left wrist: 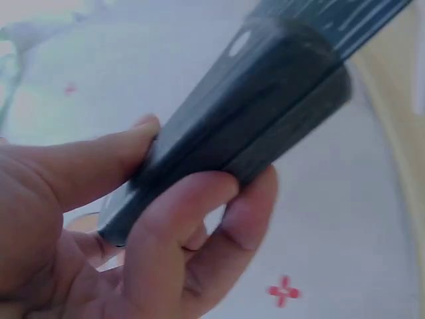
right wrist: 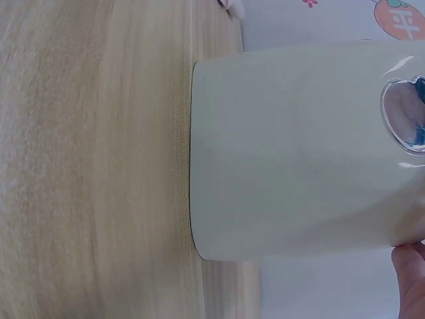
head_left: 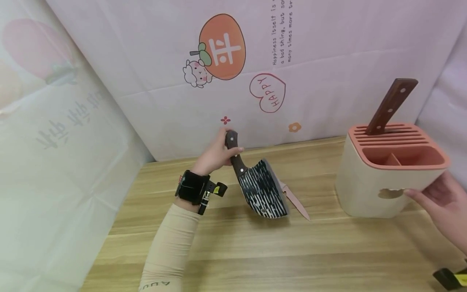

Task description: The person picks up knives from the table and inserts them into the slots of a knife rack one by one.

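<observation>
Left hand curls round cleaver handle; right hand, partly open, grips knife block at right. Cleaver likely stiff, blade-heavy; handle safest hold.

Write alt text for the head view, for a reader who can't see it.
A person's left hand grips a dark-handled cleaver over a wood-grain table, where a small pink-bladed knife lies partly hidden behind it. Their right hand holds a cream knife holder, a brown-handled knife slanting up from its orange slotted top.
</observation>
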A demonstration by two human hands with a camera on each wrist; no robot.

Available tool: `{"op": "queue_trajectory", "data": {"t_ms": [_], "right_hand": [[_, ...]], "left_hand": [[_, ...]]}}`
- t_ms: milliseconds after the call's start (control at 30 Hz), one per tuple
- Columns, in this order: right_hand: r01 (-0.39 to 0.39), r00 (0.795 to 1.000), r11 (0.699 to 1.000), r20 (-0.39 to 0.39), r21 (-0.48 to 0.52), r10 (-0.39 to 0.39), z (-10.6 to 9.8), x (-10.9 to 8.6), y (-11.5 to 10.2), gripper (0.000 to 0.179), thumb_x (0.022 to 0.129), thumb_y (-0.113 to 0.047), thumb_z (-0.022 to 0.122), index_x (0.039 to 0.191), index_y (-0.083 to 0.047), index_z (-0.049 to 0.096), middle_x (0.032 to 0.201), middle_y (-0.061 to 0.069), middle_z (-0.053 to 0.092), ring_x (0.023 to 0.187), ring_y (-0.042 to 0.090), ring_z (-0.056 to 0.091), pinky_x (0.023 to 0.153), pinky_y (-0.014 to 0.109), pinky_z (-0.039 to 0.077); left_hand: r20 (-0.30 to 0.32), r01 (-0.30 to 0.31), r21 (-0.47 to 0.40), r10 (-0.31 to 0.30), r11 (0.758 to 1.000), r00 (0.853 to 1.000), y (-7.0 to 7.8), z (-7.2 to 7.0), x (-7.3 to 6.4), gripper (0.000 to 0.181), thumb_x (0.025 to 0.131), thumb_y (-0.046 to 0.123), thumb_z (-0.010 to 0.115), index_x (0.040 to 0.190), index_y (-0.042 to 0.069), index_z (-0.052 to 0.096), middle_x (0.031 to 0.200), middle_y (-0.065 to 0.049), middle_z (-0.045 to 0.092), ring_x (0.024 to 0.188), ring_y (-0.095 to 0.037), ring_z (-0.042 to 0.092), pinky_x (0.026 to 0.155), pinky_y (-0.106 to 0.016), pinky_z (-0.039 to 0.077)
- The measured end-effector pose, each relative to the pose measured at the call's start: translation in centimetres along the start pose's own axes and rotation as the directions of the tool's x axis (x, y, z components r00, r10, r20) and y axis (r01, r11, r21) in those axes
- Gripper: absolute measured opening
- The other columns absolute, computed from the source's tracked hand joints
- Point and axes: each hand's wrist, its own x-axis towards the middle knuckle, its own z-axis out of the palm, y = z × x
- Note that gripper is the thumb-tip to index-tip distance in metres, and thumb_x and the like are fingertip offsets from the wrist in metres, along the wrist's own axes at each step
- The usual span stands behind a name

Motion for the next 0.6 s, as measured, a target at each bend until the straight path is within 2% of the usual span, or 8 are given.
{"op": "queue_trajectory", "data": {"t_ms": [133,233,333,433,533,600], "right_hand": [[-0.014,1.000,0.998,-0.008,-0.057,0.014,0.1,0.1,-0.3,0.070,0.078,0.029,0.051,0.141,0.007,0.029,0.133,0.012,0.048,0.119,0.011,0.048,0.089,0.013,0.041],[-0.013,1.000,0.996,-0.007,-0.090,0.012,-0.1,0.4,-0.7,0.070,0.078,0.029,0.051,0.141,0.006,0.029,0.133,0.012,0.048,0.119,0.011,0.048,0.088,0.012,0.041],[-0.035,0.999,0.981,-0.010,-0.189,0.034,-0.1,0.3,-1.0,0.073,0.079,0.027,0.051,0.143,0.001,0.028,0.135,0.010,0.045,0.120,0.008,0.047,0.087,0.010,0.041],[-0.083,0.996,0.949,0.000,-0.303,0.087,0.0,0.1,-1.1,0.078,0.082,0.024,0.052,0.147,-0.008,0.023,0.140,0.008,0.039,0.121,0.005,0.044,0.085,0.009,0.041],[-0.120,0.991,0.918,0.004,-0.379,0.131,0.1,-0.2,-0.9,0.081,0.083,0.020,0.053,0.149,-0.015,0.020,0.143,0.007,0.035,0.122,0.004,0.042,0.083,0.008,0.041],[-0.124,0.991,0.913,-0.002,-0.388,0.133,0.1,-0.4,-1.0,0.081,0.083,0.020,0.053,0.149,-0.015,0.020,0.143,0.007,0.035,0.122,0.004,0.042,0.083,0.008,0.042]], "left_hand": [[-0.079,-0.086,-0.103,0.078,0.991,0.994,1.8,-0.6,-0.8,0.058,0.088,0.015,0.065,0.136,0.017,0.030,0.111,-0.019,0.045,0.081,-0.029,0.064,0.065,-0.035,0.056],[-0.130,-0.152,-0.209,0.126,0.966,0.983,3.2,-0.6,-1.2,0.056,0.088,0.015,0.066,0.134,0.020,0.034,0.111,-0.018,0.048,0.080,-0.030,0.065,0.068,-0.037,0.055],[-0.182,-0.209,-0.290,0.161,0.934,0.970,4.7,-0.5,-1.8,0.056,0.087,0.012,0.067,0.134,0.020,0.036,0.110,-0.019,0.049,0.082,-0.031,0.064,0.069,-0.039,0.055],[-0.253,-0.285,-0.302,0.212,0.909,0.944,6.4,-0.4,-2.6,0.056,0.086,0.009,0.067,0.134,0.017,0.037,0.105,-0.019,0.051,0.083,-0.030,0.063,0.068,-0.038,0.055],[-0.331,-0.376,-0.290,0.276,0.880,0.902,7.9,-0.2,-3.1,0.054,0.086,0.006,0.067,0.132,0.014,0.039,0.099,-0.018,0.052,0.081,-0.029,0.063,0.067,-0.038,0.056],[-0.372,-0.432,-0.290,0.316,0.854,0.873,8.8,0.0,-3.1,0.053,0.086,0.005,0.066,0.131,0.013,0.040,0.097,-0.016,0.052,0.080,-0.029,0.064,0.067,-0.038,0.055]]}}
